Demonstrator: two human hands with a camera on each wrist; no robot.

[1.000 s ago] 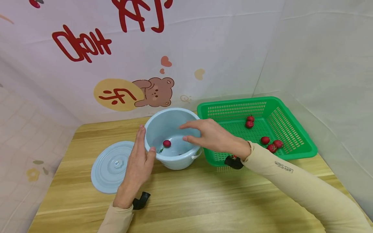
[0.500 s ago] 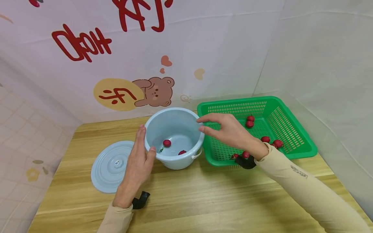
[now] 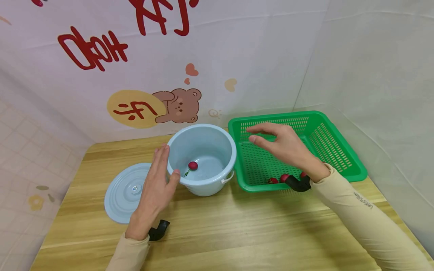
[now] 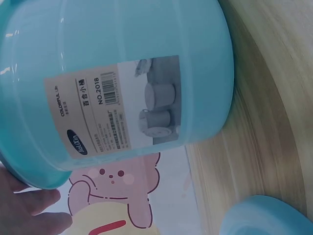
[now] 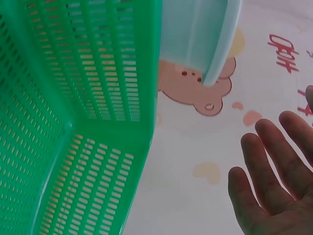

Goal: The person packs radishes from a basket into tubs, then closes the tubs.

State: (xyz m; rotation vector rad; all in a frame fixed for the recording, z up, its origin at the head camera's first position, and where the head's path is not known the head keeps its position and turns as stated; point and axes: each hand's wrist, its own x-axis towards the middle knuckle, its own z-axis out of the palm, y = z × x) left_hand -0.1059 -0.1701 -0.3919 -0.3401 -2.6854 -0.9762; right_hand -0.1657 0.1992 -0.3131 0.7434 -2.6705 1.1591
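My left hand (image 3: 157, 188) rests its straight fingers along the left rim of a light-blue plastic bucket (image 3: 203, 190). In the left wrist view those fingertips lie right by the rim, and a label (image 4: 112, 107) shows on the bucket's side. Inside the bucket is one red radish (image 3: 193, 166) with a small green stalk. To the right, my right hand (image 3: 285, 145) is held over a green slotted basket (image 3: 360, 172), fingers spread and holding nothing. Several radishes (image 3: 272, 180) lie along the basket's near side, partly behind the wrist and its black camera mount.
A round light-blue lid (image 3: 118, 199) lies flat on the wooden table (image 3: 217, 233), left of the bucket and partly behind the left hand. Behind everything hangs a white cloth (image 3: 264, 49) printed with a bear. The basket stands right beside the bucket.
My right hand has moved from over the bucket rightward to over the basket. A second radish, visible in the bucket half a second ago, is out of sight behind its near rim.
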